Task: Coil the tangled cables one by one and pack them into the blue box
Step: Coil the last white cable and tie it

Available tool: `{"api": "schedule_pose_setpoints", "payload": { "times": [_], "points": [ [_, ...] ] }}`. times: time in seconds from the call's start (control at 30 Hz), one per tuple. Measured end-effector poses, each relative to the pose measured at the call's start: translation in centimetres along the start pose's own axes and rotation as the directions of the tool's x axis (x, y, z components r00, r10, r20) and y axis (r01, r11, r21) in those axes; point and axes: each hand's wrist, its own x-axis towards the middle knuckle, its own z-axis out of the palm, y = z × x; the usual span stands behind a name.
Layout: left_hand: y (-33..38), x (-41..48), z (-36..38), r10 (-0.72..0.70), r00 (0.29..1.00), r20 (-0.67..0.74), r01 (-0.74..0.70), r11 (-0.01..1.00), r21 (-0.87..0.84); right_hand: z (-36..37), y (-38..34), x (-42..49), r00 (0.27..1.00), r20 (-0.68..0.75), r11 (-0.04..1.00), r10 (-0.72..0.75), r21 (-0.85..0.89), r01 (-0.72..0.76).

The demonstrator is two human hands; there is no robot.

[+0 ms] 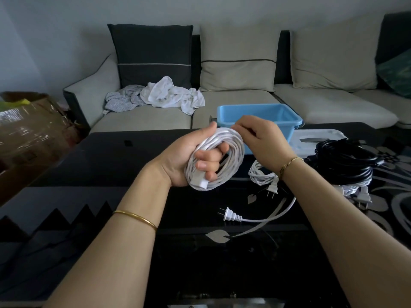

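White cable coil [235, 150] sits in the left hand [189, 158], fingers curled through its loops, blue box [255, 107] just beyond at one o'clock. The right hand [264, 141] pinches its top strand; if that pinch slackens, loops may spring loose.

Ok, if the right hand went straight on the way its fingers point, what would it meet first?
Probably the white cable coil gripped by the left hand: the right hand points at its upper rim, seemingly pinching it; depth is unclear.
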Motion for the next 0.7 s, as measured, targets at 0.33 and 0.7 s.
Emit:
{"api": "schedule_pose_setpoints", "payload": {
  "times": [0.33, 0.7],
  "points": [
    [0.5, 0.3, -1.2, 0.252, 0.880, -0.404, -0.415, 0.822, -0.390, 4.0, 0.4, -1.2, 0.935, 0.297, 0.973, 0.192, -0.184, -0.141],
    [0.3, 1.6, -3.0, 0.271, 0.609, -0.746, -0.491, 0.867, -0.087, 3.9, -6.0, -2.1, 0.676, 0.727, 0.956, 0.120, -0.268, 0.119]
  ]
}}
